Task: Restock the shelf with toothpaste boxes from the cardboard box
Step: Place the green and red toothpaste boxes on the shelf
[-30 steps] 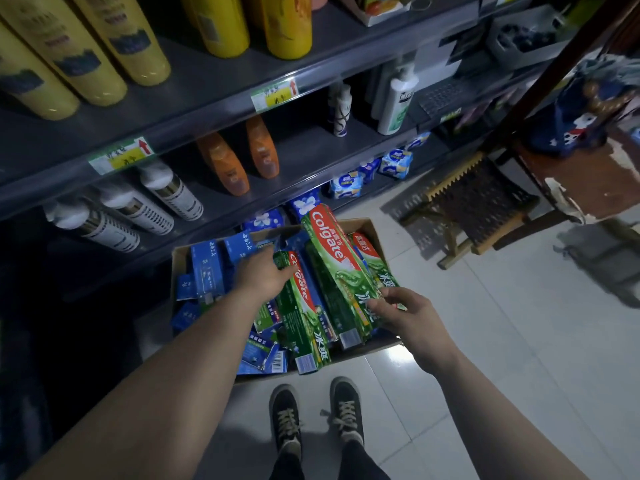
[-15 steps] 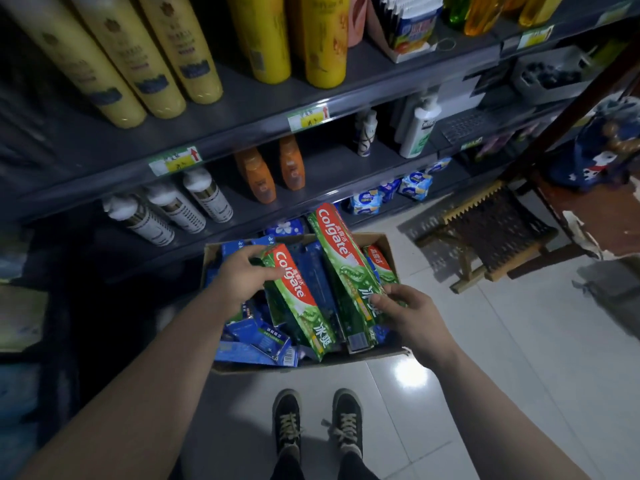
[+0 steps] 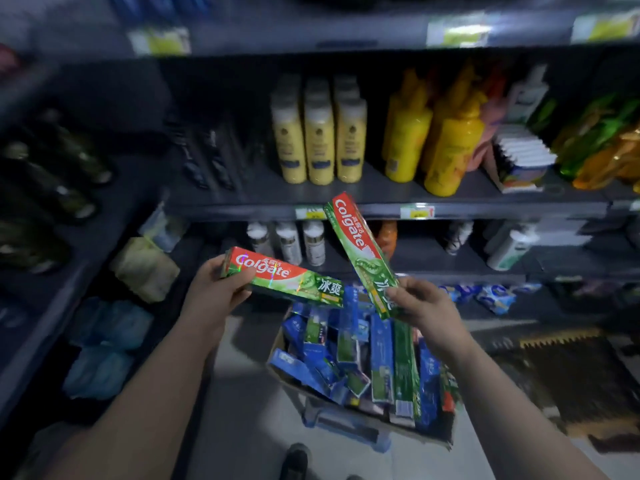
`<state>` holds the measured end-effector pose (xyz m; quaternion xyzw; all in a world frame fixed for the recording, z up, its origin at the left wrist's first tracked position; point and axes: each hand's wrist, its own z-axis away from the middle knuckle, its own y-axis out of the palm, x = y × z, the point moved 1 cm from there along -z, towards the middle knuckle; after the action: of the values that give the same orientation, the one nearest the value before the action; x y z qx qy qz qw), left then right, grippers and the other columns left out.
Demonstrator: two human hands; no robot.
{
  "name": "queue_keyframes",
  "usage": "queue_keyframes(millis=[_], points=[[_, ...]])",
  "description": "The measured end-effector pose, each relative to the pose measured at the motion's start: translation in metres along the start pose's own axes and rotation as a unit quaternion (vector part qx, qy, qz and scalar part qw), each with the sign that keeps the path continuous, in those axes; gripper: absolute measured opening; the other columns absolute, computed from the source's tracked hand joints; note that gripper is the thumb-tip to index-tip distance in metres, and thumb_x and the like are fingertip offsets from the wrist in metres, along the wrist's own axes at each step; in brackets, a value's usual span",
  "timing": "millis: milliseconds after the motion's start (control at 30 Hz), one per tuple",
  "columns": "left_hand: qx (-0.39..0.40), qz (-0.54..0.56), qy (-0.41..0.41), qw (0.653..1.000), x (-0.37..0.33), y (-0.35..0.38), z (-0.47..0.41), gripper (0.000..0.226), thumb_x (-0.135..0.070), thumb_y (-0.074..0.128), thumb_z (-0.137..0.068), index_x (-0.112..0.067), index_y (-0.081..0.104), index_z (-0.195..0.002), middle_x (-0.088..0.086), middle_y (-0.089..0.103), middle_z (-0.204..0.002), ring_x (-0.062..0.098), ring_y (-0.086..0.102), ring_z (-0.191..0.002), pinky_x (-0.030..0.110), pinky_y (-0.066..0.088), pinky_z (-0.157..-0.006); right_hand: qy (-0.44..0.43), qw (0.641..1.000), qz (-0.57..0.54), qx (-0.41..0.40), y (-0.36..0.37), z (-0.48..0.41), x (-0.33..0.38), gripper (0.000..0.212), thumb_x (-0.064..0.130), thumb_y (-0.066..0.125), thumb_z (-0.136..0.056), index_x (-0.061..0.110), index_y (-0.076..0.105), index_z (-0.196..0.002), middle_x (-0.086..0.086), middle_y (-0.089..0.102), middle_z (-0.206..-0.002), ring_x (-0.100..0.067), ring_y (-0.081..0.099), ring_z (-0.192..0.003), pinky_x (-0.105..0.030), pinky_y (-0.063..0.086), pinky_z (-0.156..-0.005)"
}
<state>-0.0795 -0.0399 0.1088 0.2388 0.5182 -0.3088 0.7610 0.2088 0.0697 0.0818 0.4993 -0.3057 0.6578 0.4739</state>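
Left hand (image 3: pixel 214 294) grips the level toothpaste box (image 3: pixel 284 275) and right hand (image 3: pixel 424 308) the tilted toothpaste box (image 3: pixel 360 251), each by one end, above the cardboard box (image 3: pixel 429 436), ready for shelving.

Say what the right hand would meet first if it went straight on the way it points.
Probably the front edge of the shelf, near the price label; the right hand points up-left along its toothpaste box. Depth is unclear.

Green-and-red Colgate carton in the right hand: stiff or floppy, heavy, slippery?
Likely stiff: the green-and-red Colgate carton juts straight from the right hand, held only at its lower end. Probably light: that end grip suffices. Glossy print may be slippery.
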Motion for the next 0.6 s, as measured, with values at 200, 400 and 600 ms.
queue_keyframes(millis=[200, 400, 600], points=[[-0.104, 0.071, 0.071, 0.989, -0.047, -0.081, 0.031, 0.033, -0.001, 0.066, -0.085, -0.010, 0.051, -0.113, 0.005, 0.063, -0.105, 0.022, 0.062, -0.100, 0.035, 0.052, -0.086, -0.067, 0.991, 0.036, 0.108, 0.083, -0.016, 0.057, 0.007, 0.012, 0.069, -0.086, 0.006, 0.067, -0.089, 0.001, 0.069, -0.077, -0.008, 0.063, -0.067, -0.019, 0.051, -0.060], [-0.196, 0.113, 0.150, 0.962, -0.094, -0.168, 0.063, 0.047, 0.001, 0.069, -0.081, -0.001, 0.049, -0.123, 0.012, 0.063, -0.110, 0.019, 0.065, -0.094, 0.022, 0.057, -0.067, -0.108, 0.973, 0.043, 0.197, 0.188, -0.018, 0.102, 0.025, 0.014, 0.071, -0.084, 0.000, 0.066, -0.103, -0.014, 0.070, -0.091, -0.019, 0.063, -0.081, -0.035, 0.051, -0.076], [-0.276, 0.149, 0.225, 0.922, -0.141, -0.262, 0.098, 0.037, -0.002, 0.070, -0.082, -0.006, 0.053, -0.114, 0.013, 0.063, -0.110, 0.021, 0.066, -0.097, 0.031, 0.054, -0.081, -0.131, 0.950, 0.013, 0.284, 0.300, -0.005, 0.143, 0.035, 0.013, 0.074, -0.076, 0.000, 0.064, -0.107, -0.012, 0.068, -0.093, -0.020, 0.064, -0.081, -0.032, 0.054, -0.073]])
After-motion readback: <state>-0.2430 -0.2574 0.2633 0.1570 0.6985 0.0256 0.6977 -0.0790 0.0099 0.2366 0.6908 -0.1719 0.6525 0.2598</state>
